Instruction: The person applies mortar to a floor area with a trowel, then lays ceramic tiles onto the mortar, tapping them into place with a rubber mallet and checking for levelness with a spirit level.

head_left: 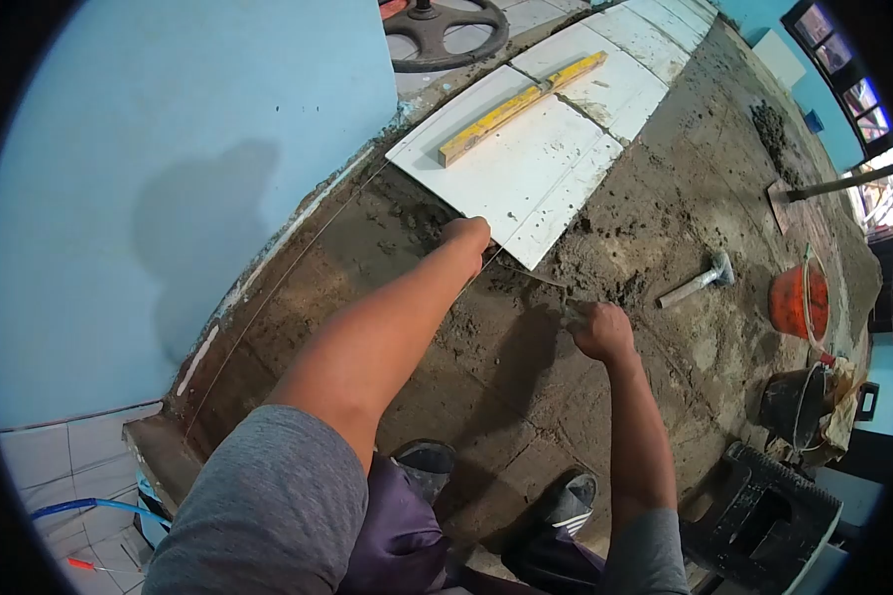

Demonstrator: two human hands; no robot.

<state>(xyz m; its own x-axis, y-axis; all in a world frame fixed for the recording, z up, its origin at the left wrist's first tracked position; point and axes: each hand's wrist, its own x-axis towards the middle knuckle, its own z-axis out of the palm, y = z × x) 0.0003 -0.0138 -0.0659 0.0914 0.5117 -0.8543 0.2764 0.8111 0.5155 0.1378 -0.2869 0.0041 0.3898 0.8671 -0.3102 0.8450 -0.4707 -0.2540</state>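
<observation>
My left hand (466,238) is closed at the near edge of a large white floor tile (556,149). Its fingers curl down out of sight, so what they grip is hidden. A yellow spirit level (521,109) lies across that tile. To the right, my right hand (603,332) is closed around what looks like a trowel (569,313), mostly hidden by the fist, low over wet mortar (516,283) beside the tile's corner. A thin string line (293,283) runs along the wall side of the floor.
A mallet (698,282) lies on the rough floor at right. Beyond it stand an orange bucket (800,300), a black bucket (796,405) and a black stool (764,521). A long-handled tool (833,186) rests farther back. The blue wall (189,198) borders the left.
</observation>
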